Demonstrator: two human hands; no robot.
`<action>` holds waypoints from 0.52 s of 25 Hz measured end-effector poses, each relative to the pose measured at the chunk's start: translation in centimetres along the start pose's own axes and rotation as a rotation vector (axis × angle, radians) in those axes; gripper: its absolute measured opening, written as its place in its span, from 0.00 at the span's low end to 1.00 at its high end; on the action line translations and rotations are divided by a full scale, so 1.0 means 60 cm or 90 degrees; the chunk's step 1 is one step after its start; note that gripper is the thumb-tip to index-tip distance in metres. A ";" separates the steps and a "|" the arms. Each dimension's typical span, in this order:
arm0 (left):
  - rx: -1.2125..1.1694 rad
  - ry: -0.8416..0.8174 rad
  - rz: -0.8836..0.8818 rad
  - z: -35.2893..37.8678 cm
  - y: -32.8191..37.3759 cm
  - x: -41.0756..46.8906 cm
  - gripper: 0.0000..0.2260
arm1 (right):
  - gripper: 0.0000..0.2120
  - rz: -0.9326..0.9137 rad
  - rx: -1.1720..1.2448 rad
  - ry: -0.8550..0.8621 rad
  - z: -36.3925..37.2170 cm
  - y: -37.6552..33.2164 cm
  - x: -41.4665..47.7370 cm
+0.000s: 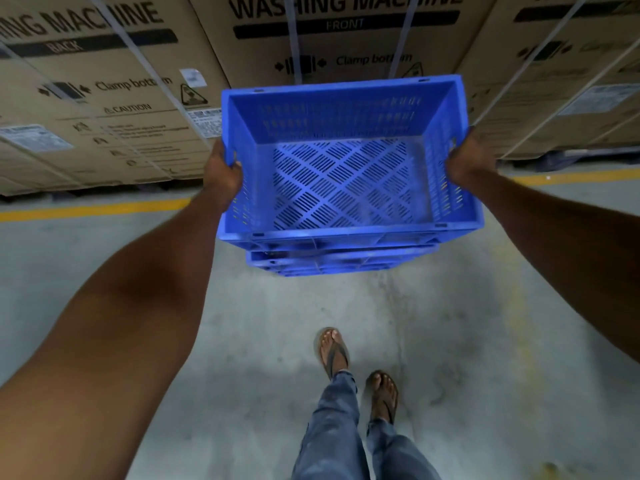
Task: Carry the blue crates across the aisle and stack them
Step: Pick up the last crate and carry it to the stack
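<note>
Cardboard boxes (104, 98), upper frame, standing on a concrete floor (242, 323) marked with a yellow line (97, 208). Blue crate (346, 174), centre frame, empty, long axis left to right, directly over the lower crates (339, 263) that show under its near edge; whether it is seated cannot be told. Left grip (221, 178) and right grip (464, 161), each clamped on an end wall, equally near.

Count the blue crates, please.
3. The top crate is held by the left hand and right hand; the second crate and third crate show only rims directly below it. More may hide underneath.
</note>
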State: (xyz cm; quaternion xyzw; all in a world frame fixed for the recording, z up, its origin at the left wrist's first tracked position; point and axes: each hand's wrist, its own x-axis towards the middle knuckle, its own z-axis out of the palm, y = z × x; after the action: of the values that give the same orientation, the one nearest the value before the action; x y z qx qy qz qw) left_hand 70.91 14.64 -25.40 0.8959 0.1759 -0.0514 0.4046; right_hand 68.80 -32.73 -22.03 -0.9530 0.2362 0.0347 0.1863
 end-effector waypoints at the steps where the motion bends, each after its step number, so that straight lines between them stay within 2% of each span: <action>1: 0.085 0.010 0.017 -0.007 0.013 -0.013 0.27 | 0.22 -0.016 -0.039 0.045 -0.005 -0.005 -0.013; 3: 0.268 0.090 0.084 -0.013 0.035 -0.060 0.27 | 0.23 -0.084 -0.105 0.130 -0.010 -0.017 -0.057; 5: 0.306 0.123 0.213 -0.003 0.050 -0.115 0.23 | 0.23 -0.224 -0.104 0.140 0.003 -0.030 -0.112; 8: 0.329 -0.004 0.309 0.024 0.059 -0.205 0.24 | 0.24 -0.433 -0.036 0.013 0.035 -0.043 -0.198; 11: 0.461 -0.126 0.334 0.026 0.031 -0.262 0.33 | 0.32 -0.555 -0.156 -0.142 0.057 -0.041 -0.251; 13: 0.476 -0.167 0.322 0.012 0.018 -0.277 0.36 | 0.25 -0.577 -0.242 -0.185 0.068 -0.029 -0.253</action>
State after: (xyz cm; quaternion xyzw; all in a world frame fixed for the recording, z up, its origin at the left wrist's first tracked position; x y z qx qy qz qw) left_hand 55.83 8.90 -21.26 0.9809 -0.1313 -0.1239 0.0724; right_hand 56.25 -23.18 -22.91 -0.9622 -0.2393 0.1247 0.0367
